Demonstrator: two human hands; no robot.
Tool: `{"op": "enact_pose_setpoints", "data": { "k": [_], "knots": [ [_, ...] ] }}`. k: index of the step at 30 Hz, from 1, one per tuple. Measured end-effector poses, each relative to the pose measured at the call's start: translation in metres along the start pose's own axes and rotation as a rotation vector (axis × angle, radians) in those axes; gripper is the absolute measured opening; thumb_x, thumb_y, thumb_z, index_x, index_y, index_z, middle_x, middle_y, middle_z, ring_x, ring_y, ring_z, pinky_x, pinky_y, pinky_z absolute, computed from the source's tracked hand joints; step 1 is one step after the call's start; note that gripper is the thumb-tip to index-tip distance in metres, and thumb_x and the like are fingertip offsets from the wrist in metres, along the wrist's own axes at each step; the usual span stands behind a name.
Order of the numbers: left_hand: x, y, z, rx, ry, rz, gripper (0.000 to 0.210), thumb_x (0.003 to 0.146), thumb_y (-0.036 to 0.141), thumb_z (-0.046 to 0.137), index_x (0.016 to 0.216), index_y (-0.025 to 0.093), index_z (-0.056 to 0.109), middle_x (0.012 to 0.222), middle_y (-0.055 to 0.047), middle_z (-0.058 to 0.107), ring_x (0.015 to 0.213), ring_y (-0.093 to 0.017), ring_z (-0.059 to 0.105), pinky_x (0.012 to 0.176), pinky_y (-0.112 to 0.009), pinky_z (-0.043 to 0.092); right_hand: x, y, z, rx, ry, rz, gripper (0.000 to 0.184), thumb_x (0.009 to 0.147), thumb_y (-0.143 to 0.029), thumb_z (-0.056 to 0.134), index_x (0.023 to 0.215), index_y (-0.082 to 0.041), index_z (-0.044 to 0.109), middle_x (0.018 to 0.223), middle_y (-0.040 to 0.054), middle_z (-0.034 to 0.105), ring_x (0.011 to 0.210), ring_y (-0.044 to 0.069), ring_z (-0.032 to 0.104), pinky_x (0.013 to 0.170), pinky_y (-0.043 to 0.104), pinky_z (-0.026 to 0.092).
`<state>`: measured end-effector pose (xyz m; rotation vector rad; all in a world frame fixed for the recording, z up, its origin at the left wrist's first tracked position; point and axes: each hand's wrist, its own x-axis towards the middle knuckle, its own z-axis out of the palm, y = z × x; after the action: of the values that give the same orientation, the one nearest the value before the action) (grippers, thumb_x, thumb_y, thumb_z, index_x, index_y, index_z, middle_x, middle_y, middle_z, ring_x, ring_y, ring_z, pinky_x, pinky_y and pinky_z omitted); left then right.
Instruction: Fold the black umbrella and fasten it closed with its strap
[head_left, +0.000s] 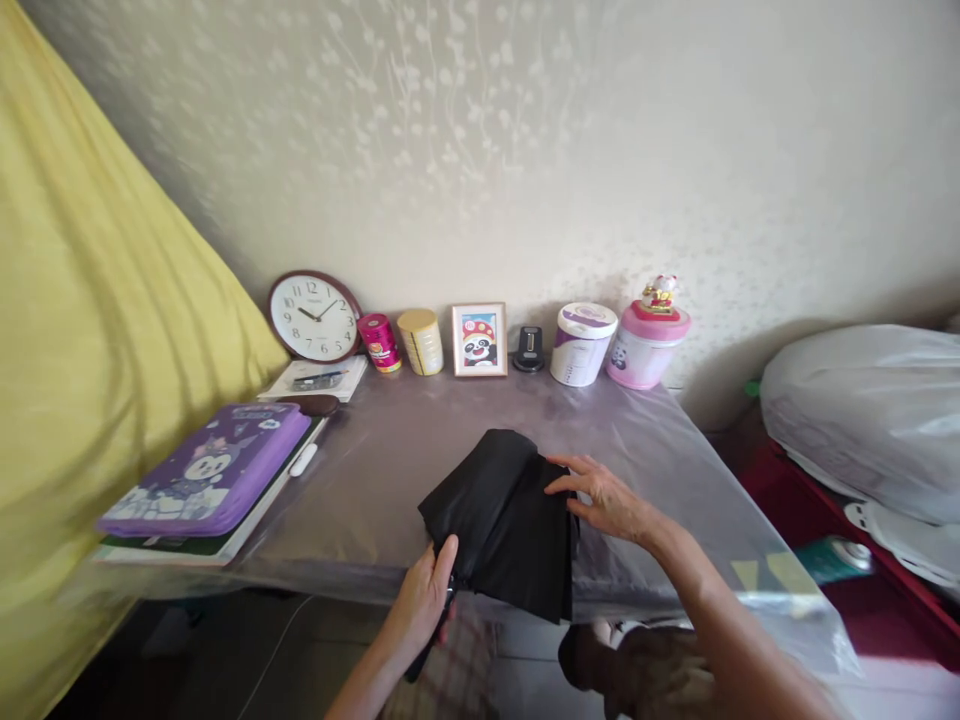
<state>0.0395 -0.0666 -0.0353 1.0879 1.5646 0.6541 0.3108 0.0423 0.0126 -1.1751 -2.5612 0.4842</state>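
Note:
A black folding umbrella (506, 520), collapsed with its canopy folds loose and fanned out, is over the near edge of the table. My left hand (426, 605) is closed around it at the base of the canopy, and the dark handle points down below that hand. My right hand (604, 500) rests its fingertips on the right side of the black fabric. Its fingers are spread apart and stretched out.
A plastic-covered table (360, 480) spans the middle. Along the wall stand a clock (315, 316), canisters, a framed panda picture (479, 340) and a lucky cat figurine (660, 295). A purple case (210, 470) lies on books at left; a yellow curtain (97, 350) hangs beside.

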Motion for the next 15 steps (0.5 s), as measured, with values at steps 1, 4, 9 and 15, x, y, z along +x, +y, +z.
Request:
{"op": "enact_pose_setpoints", "data": {
  "k": [1,4,9,15],
  "knots": [
    [0.000,0.001,0.000,0.000,-0.003,0.001,0.068,0.078,0.073,0.022,0.102,0.017,0.053,0.041,0.005,0.047,0.031,-0.015,0.046,0.035,-0.024,0.038,0.000,-0.001,0.001,0.001,-0.001,-0.018,0.040,0.071,-0.005,0.050,0.099,-0.029,0.066,0.134,0.0029,0.046,0.123,0.023,0.041,0.103,0.049,0.030],
    [-0.002,0.002,0.002,0.005,0.000,-0.009,0.065,0.078,0.072,0.021,0.091,0.017,0.052,0.039,0.007,0.044,0.030,-0.014,0.045,0.034,-0.024,0.038,0.000,-0.005,0.003,0.013,-0.002,-0.078,0.040,0.071,-0.004,0.051,0.099,-0.029,0.066,0.135,0.0016,0.044,0.126,0.023,0.038,0.103,0.048,0.030],
    [-0.003,0.004,0.002,-0.010,0.003,-0.022,0.061,0.078,0.071,0.022,0.091,0.018,0.050,0.039,0.007,0.044,0.030,-0.013,0.045,0.033,-0.023,0.037,0.004,-0.014,0.004,0.035,0.034,-0.160,0.025,0.077,-0.011,0.053,0.089,-0.027,0.068,0.128,0.0009,0.052,0.124,0.021,0.039,0.101,0.044,0.033],
    [-0.004,0.003,0.003,-0.037,0.004,-0.005,0.060,0.079,0.072,0.021,0.081,0.019,0.050,0.040,0.006,0.045,0.029,-0.012,0.044,0.033,-0.023,0.036,0.013,-0.023,0.001,0.133,0.223,-0.209,0.017,0.087,-0.021,0.047,0.090,-0.024,0.064,0.115,0.0050,0.060,0.115,0.019,0.048,0.096,0.041,0.040]
  ]
}}
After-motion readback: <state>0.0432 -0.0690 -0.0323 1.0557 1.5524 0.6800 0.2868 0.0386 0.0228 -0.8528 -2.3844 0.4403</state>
